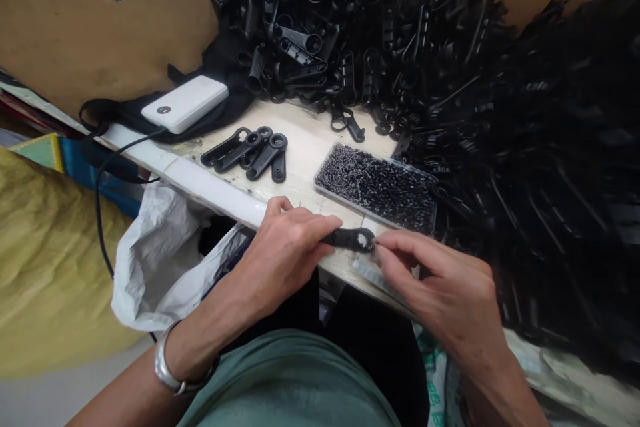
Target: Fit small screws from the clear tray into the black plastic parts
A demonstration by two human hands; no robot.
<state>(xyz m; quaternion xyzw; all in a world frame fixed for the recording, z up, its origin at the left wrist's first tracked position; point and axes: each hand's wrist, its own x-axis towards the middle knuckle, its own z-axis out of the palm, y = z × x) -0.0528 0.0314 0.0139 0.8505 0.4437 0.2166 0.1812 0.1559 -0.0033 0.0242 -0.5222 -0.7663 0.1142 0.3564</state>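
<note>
My left hand [295, 240] is closed around the narrow end of a black plastic handle [347, 238], whose ringed end points right. Thumb and forefinger of my right hand [440, 280] are pinched together at the edge of that ring. What the pinch holds, if anything, is too small to make out. Just beyond both hands lies a clear shallow box [377, 183] full of tiny dark parts. To its left, several similar black handles [257, 152] rest in a loose cluster on the pale tabletop [300, 127].
Black plastic parts [320, 40] are heaped at the back, and a dark pile [550, 167] fills the right side. A white power bank [185, 103] with a black cable [100, 213] sits on black cloth at left. A white sack [150, 267] hangs below the table edge.
</note>
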